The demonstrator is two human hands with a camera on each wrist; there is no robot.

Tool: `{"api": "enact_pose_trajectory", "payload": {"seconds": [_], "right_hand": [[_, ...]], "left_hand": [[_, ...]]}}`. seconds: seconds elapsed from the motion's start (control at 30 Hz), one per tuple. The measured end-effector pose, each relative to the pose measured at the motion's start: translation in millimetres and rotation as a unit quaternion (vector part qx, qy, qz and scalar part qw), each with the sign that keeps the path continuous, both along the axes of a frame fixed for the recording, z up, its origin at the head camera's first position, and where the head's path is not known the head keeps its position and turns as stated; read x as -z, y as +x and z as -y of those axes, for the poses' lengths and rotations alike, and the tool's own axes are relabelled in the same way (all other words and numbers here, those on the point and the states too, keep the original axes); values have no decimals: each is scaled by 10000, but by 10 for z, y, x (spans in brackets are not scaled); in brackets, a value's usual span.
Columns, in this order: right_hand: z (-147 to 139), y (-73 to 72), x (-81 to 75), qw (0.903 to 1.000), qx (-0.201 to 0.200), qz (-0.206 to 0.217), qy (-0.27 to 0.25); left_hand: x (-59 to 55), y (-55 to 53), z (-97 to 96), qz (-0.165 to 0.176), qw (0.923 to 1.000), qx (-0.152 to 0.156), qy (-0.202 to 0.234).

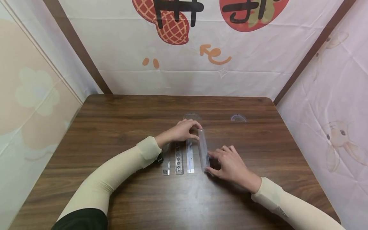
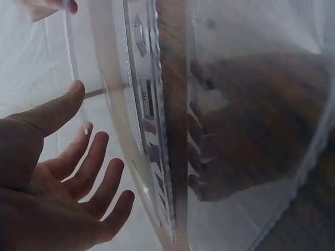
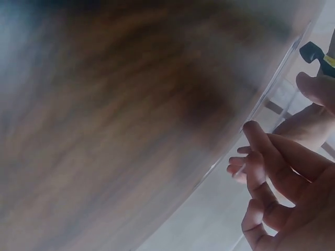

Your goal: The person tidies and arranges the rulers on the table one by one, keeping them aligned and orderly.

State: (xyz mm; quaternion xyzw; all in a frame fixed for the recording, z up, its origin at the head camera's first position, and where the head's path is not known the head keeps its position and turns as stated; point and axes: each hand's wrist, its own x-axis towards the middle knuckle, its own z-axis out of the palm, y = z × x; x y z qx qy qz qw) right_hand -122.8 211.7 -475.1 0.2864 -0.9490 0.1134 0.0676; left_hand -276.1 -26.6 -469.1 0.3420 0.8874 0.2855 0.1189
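A long clear ruler (image 1: 203, 148) is held between both hands, tilted on its edge over the table. My left hand (image 1: 185, 130) pinches its far end between thumb and fingers, the other fingers spread loosely in the left wrist view. At the near end, my right hand (image 1: 230, 164) grips it with thumb and fingertips. Left of it lie a ruler with a pale blue strip (image 1: 190, 156), a stencil ruler with cut-out shapes (image 1: 179, 161), and a clear plastic piece with a small square code label (image 1: 165, 172), partly hidden by the left wrist.
A clear protractor (image 1: 192, 115) lies beyond the left hand, partly covered by it. Another protractor (image 1: 238, 118) lies farther right on the wooden table (image 1: 129, 204). Printed cloth (image 1: 184, 80) hangs behind the table and at both sides.
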Motion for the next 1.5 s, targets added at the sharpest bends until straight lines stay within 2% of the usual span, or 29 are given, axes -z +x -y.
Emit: {"api": "enact_pose_trajectory", "payload": {"seconds": [0.27,0.47,0.7,0.97,1.2,1.5], "right_hand": [[50,-10,48,9995,-59,-241,208],[89,-29,56,9991,-8,-206,361],[146,-20,59,9988,3,-207,441],[167,1,52,9978,-26,-366,557],[182,49,79,9974,-152,-249,664],[192,14,49,9977,-106,-249,616]], "left_hand": [[-43,-3,-16,-42,9991,97,-412],[-70,-20,-35,-179,9973,193,-685],[-58,-37,-18,-165,9954,268,-900],[-19,-11,-39,-269,9959,263,-825],[53,69,-4,-119,9949,299,-953],[9,45,-18,-261,9941,239,-1021]]}}
